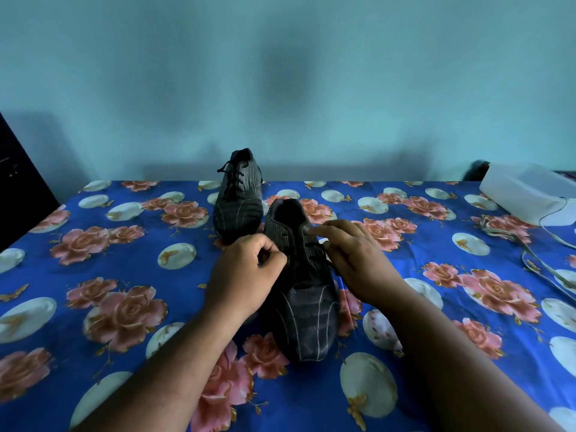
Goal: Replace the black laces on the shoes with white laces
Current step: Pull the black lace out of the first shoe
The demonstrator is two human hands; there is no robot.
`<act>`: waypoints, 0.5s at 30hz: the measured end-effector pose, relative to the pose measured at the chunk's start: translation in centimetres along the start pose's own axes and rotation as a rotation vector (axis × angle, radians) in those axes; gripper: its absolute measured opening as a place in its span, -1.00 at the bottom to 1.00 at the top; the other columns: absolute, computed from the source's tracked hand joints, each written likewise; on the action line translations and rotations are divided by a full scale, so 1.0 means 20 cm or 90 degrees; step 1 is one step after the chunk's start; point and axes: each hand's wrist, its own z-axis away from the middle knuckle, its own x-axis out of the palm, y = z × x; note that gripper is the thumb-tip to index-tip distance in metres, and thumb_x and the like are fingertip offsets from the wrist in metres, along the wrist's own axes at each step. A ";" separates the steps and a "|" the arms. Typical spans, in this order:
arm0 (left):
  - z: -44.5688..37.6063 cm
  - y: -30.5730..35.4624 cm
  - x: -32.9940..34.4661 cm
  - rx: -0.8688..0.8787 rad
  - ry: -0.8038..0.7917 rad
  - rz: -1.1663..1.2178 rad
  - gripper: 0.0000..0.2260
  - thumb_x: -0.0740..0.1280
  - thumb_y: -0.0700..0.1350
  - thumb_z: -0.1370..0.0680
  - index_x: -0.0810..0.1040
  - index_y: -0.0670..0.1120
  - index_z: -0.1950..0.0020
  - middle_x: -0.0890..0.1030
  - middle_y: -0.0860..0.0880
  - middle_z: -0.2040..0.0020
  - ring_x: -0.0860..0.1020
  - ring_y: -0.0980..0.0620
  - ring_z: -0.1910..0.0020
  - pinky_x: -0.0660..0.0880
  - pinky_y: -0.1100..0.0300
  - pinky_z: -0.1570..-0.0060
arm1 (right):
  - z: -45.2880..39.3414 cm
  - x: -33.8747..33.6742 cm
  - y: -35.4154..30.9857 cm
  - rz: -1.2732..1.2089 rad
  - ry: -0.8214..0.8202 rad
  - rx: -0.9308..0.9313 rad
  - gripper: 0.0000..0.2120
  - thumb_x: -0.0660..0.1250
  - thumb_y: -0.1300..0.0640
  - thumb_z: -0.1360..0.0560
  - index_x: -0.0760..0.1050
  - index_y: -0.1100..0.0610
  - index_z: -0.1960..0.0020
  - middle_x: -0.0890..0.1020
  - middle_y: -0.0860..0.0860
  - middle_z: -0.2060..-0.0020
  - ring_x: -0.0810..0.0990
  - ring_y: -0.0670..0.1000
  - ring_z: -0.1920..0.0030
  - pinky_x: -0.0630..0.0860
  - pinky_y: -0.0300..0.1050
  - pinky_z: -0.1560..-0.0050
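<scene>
A dark shoe [307, 319] with pale stitching lies in the middle of the bed, toe towards me. Its black lace [314, 260] crosses the upper eyelets. My left hand [246, 275] sits at the shoe's left side with fingers curled, pinching the lace. My right hand [352, 257] is at the right side, thumb and fingers on the lace and eyelet edge. A second dark shoe [238, 201] with black laces stands behind, near the wall. White laces [530, 260] lie in a loose heap at the far right.
The bed is covered by a blue sheet [93, 275] with pink roses. A white box [530, 191] with a thin cord sits at the back right. A dark object [18, 182] stands at the left edge. A teal wall runs behind.
</scene>
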 end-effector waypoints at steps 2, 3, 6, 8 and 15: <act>0.00 0.00 -0.02 -0.054 -0.013 -0.017 -0.83 0.35 0.02 -0.53 0.52 0.02 0.24 0.53 0.02 0.40 0.48 0.07 0.42 0.29 0.16 0.39 | 0.00 -0.01 0.00 -0.007 0.012 0.007 -0.66 0.19 0.12 -0.66 0.49 -0.14 -0.38 0.52 -0.09 -0.26 0.47 0.04 -0.21 0.45 0.09 -0.20; 0.00 -0.01 -0.02 -0.048 -0.020 -0.006 -0.83 0.35 0.03 -0.53 0.51 0.02 0.24 0.53 0.03 0.39 0.49 0.07 0.40 0.32 0.15 0.39 | -0.01 -0.01 -0.01 -0.019 0.015 0.011 -0.66 0.18 0.09 -0.67 0.47 -0.14 -0.40 0.51 -0.10 -0.27 0.47 0.04 -0.22 0.45 0.09 -0.21; -0.01 -0.02 -0.02 0.022 -0.061 0.053 -0.88 0.30 0.07 -0.49 0.54 0.07 0.19 0.57 0.10 0.19 0.55 0.11 0.20 0.51 0.04 0.18 | -0.01 0.01 -0.04 -0.035 -0.007 0.003 -0.61 0.11 0.00 -0.69 0.36 -0.19 -0.50 0.48 -0.13 -0.30 0.46 0.03 -0.26 0.44 0.11 -0.25; -0.01 -0.03 0.00 0.050 -0.064 0.057 -0.88 0.28 0.10 -0.47 0.53 0.09 0.17 0.56 0.11 0.14 0.55 0.10 0.14 0.52 -0.02 0.10 | -0.02 0.02 -0.04 -0.044 -0.034 0.000 -0.58 0.07 -0.02 -0.68 0.33 -0.22 -0.52 0.46 -0.15 -0.33 0.46 0.02 -0.30 0.44 0.12 -0.27; 0.00 -0.04 0.02 0.150 -0.016 0.002 -0.76 0.29 0.22 -0.54 0.52 0.07 0.10 0.50 0.12 0.17 0.50 0.15 0.19 0.44 0.16 0.25 | -0.02 0.02 -0.02 -0.092 -0.025 0.014 -0.57 0.11 0.11 -0.66 0.39 -0.20 -0.47 0.48 -0.14 -0.29 0.47 -0.03 -0.31 0.47 0.12 -0.25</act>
